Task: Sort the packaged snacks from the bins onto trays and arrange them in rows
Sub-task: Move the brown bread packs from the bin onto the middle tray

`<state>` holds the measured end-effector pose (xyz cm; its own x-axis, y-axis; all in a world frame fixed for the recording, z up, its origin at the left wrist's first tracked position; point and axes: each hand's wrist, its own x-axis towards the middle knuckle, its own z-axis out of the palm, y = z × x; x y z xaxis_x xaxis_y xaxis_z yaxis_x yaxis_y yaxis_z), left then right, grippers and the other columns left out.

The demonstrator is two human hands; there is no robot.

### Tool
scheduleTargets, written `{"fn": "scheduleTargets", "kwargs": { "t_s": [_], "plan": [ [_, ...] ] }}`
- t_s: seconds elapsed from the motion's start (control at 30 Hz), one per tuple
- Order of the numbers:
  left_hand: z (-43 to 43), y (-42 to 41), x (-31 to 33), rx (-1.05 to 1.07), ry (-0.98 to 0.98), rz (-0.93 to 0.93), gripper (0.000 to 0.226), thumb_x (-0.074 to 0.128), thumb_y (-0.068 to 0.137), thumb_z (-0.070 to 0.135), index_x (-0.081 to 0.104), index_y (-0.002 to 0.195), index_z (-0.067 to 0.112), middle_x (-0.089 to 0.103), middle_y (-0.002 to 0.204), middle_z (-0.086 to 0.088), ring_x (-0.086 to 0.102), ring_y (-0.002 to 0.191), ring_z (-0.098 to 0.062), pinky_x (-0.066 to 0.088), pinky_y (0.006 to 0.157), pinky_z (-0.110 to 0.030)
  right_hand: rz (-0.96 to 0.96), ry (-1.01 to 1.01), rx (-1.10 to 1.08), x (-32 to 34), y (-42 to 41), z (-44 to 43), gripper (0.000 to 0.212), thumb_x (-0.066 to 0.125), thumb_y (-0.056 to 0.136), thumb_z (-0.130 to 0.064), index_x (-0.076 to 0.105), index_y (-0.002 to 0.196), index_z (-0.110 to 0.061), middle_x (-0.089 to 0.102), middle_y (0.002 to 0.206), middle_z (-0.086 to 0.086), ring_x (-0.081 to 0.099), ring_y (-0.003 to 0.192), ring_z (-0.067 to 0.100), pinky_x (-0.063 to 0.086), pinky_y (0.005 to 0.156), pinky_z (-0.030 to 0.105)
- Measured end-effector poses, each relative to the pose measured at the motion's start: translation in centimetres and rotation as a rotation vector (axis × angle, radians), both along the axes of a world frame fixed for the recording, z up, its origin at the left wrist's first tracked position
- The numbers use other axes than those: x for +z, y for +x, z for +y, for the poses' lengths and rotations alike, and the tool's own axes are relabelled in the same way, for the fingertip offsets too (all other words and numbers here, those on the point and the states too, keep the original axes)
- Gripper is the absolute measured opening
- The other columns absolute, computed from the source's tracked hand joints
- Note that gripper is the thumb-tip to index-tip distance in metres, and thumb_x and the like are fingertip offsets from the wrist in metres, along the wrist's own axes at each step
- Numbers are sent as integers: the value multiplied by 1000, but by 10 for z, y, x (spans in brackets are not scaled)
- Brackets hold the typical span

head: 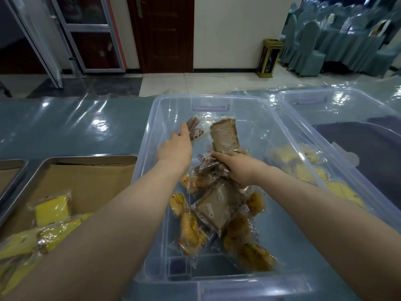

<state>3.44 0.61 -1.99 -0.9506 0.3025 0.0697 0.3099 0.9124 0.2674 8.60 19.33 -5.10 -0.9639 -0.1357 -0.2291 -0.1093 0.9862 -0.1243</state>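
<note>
From my screen I see both hands down inside the clear bin [147,148], which sits on the plastic-covered table [65,127]. The left hand [174,146] reaches to the far left corner of the heap, fingers stretched out and loose, the tips touching a small reddish packet [196,132] – nothing gripped there. The right hand [238,168] has its fingers curled round a crumpled dark brown packet [207,166] in the middle of the bin. Just beyond it lies a brown bread packet [224,135], flat against the floor of the bin. Nearer to me a second brown slice [218,206] lies on top of golden cake packets [191,234]. To the left stands a metal tray [86,158] holding yellow packets [53,208] – a second clear bin [325,101] is on the right
</note>
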Motion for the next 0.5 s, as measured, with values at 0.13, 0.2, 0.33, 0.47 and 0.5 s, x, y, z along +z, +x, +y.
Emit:
{"fn": "scheduleTargets", "kwargs": {
  "t_s": [0.13, 0.2, 0.33, 0.47, 0.5],
  "plan": [
    [1, 2, 9, -3, 68, 30, 72, 45, 89, 1, 7, 147, 22, 46, 125, -19, 55, 96, -38, 39, 68, -41, 61, -7, -74, 19, 1, 1, 80, 47, 88, -1, 12, 150, -37, 31, 152, 4, 51, 118, 32, 51, 83, 39],
    [1, 2, 20, -5, 109, 53, 71, 43, 90, 2, 6, 147, 25, 44, 130, -18, 55, 95, -37, 40, 67, -41, 125, -38, -108, 31, 3, 1, 83, 48, 86, 0, 11, 150, -38, 32, 151, 5, 54, 114, 32, 52, 83, 40],
    [-3, 3, 50, -11, 227, 164, 71, 40, 92, 3, 6, 148, 28, 44, 132, -14, 55, 95, -37, 38, 62, -41, 275, -112, -166, 59, 9, 2, 80, 48, 85, -2, 14, 149, -37, 37, 147, 8, 55, 110, 35, 49, 81, 38],
    [-23, 13, 84, -24, 342, 298, 63, 41, 96, 14, 9, 148, 28, 43, 137, -13, 51, 109, -39, 41, 77, -46, 431, -206, -225, 88, 20, -4, 77, 52, 84, -7, 20, 148, -35, 44, 141, 11, 54, 112, 36, 44, 77, 34],
    [-31, 17, 92, -23, 365, 319, 62, 40, 96, 15, 9, 149, 28, 40, 140, -14, 50, 110, -40, 41, 81, -48, 473, -250, -234, 95, 24, -9, 74, 52, 84, -9, 22, 147, -34, 48, 137, 12, 55, 110, 35, 42, 75, 31]
  ]
}}
